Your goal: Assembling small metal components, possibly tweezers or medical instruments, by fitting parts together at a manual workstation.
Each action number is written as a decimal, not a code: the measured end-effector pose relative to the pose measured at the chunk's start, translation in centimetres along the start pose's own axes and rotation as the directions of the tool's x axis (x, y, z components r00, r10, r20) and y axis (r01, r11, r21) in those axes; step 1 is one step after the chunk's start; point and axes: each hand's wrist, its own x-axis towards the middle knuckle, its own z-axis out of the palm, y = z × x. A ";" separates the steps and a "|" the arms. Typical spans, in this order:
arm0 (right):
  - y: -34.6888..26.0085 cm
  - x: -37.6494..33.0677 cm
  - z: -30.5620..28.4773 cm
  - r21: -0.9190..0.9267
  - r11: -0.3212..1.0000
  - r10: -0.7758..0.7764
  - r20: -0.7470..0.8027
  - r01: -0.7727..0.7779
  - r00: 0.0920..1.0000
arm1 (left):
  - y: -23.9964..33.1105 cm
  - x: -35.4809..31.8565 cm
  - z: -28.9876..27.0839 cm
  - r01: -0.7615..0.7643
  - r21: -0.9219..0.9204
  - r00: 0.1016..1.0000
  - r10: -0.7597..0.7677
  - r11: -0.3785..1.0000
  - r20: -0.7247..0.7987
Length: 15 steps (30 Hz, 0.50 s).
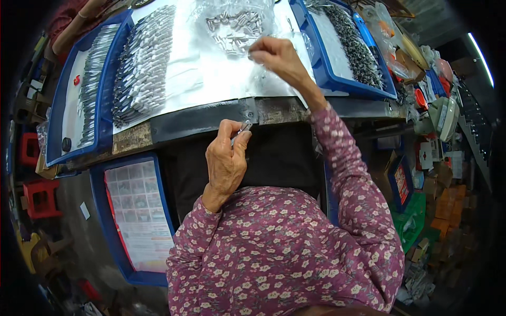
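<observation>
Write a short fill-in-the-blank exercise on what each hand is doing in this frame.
1. The left hand holds a thin ____ part between its fingertips.
2. The right hand reaches into a clear ____ bag of small metal pieces.
3. The trays on the bench have ____ rims.

Missing words: metal; plastic; blue
</observation>
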 end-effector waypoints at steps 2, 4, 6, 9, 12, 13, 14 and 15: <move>1.9 2.6 0.2 -0.167 0.985 -0.042 -0.056 0.032 0.998 | 0.1 0.0 -0.2 0.004 0.005 1.000 -0.004 1.000 0.018; 4.2 5.1 0.8 -0.427 0.899 -0.140 -0.078 0.094 0.987 | 0.2 0.0 -0.4 -0.017 0.034 1.000 0.016 0.999 0.023; 5.7 6.5 1.6 -0.520 0.841 -0.207 -0.054 0.149 0.977 | 0.1 0.0 -0.6 -0.038 0.060 0.999 0.036 0.997 0.031; 5.3 7.5 2.2 -0.666 0.741 -0.061 0.054 0.081 0.997 | -0.4 -0.1 -0.8 -0.042 0.089 0.998 0.038 0.995 0.046; 6.8 7.4 2.3 -0.675 0.734 -0.047 0.067 0.080 0.997 | -0.5 -0.1 -1.0 -0.052 0.091 0.998 0.049 0.995 0.035; 7.2 7.3 2.1 -0.618 0.762 -0.244 0.003 0.194 0.970 | -0.6 -0.1 -1.1 -0.051 0.088 0.998 0.048 0.995 0.033; 7.6 7.4 1.8 -0.620 0.760 -0.244 0.007 0.196 0.970 | -0.6 -0.2 -1.1 -0.039 0.089 0.998 0.035 0.995 0.043; 7.3 7.6 1.7 -0.645 0.745 -0.174 0.059 0.170 0.983 | -0.7 -0.2 -1.2 -0.024 0.092 0.999 0.020 0.995 0.050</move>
